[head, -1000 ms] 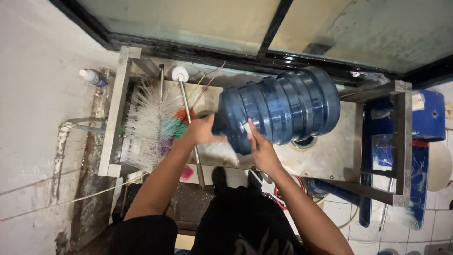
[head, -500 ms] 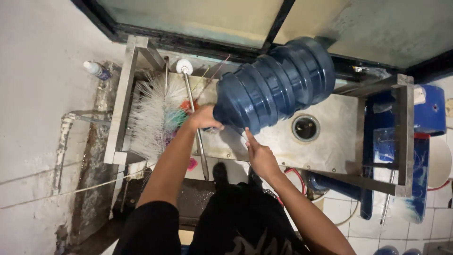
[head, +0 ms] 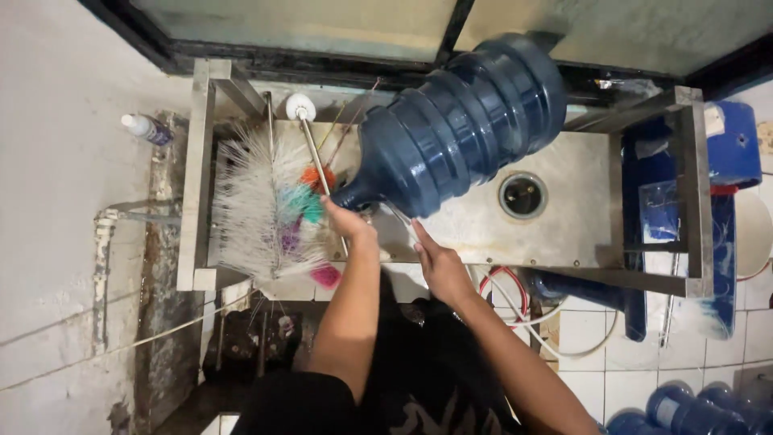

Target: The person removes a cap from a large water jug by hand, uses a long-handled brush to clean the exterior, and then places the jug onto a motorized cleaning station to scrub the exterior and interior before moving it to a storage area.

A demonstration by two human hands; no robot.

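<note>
Bottle [head: 459,129], 1 large dark blue ribbed water container, lay tilted on its side above the steel table [head: 564,225], its neck pointing down and to the left, its base raised toward the dark window frame. The head view showed 2 hands at work on it. The left hand [head: 348,219] was closed around the bottle's narrow neck, just beside the brush station. The right hand [head: 439,266] lay flat and open, fingers stretched out, just below the bottle's shoulder; whether it touched the bottle could not be told. So the bottle sat above and ahead of both hands, gripped only at its mouth end.

Left of the neck stood 1 big white bristle brush [head: 258,209] inside a steel frame, with small tufts of orange, teal, purple and pink among the bristles. 1 thin metal rod [head: 318,165] with a white round cap rose slantwise past the brush and ended near the left hand. 1 round drain opening [head: 522,195] sat in the table top, right of the bottle and well apart from both hands. 1 small white spray bottle [head: 145,129] rested on the ledge at the far left. At the lower right corner 3 or so more blue bottles [head: 684,407] showed partly, cut off by the edge. 1 blue crate-like stand [head: 729,145] stood at the right beyond the frame.
</note>
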